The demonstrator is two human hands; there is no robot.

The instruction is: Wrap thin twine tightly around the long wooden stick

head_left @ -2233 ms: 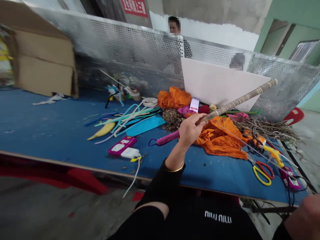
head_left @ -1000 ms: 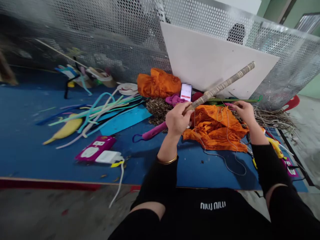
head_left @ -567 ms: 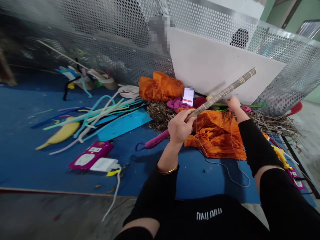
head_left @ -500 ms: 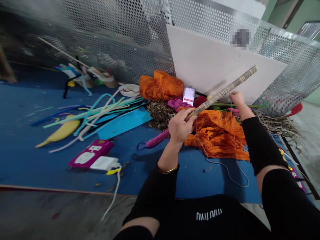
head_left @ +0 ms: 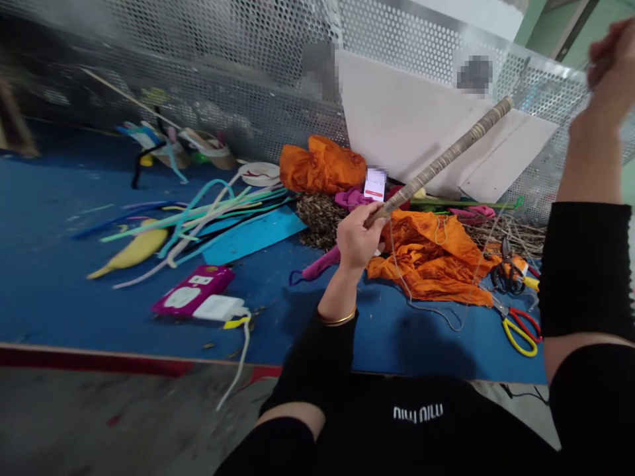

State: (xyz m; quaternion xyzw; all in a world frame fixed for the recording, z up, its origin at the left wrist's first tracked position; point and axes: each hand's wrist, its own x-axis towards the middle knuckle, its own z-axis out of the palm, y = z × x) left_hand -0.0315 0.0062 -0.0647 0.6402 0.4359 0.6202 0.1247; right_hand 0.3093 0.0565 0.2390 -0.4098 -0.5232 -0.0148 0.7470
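Stick and string, both hands up

Your left hand (head_left: 356,239) is gripping the wrapped stick (head_left: 439,162); your right hand (head_left: 606,69) is pinching the thin string (head_left: 483,246) high above the surface (head_left: 59,277).

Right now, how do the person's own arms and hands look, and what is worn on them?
Both arms wear black sleeves pushed up the forearms. The left hand is bare, with a thin gold bangle at the wrist. The right hand is bare too, without a visible ring.

Right hand (head_left: 608,63): blurred by motion and cut off by the right edge; what is pinched cannot be told.
Stick (head_left: 441,162): lower end hidden inside the left hand (head_left: 358,238).
Thread (head_left: 397,264): too thin to be traced upward.
Card (head_left: 376,184): print blurred.
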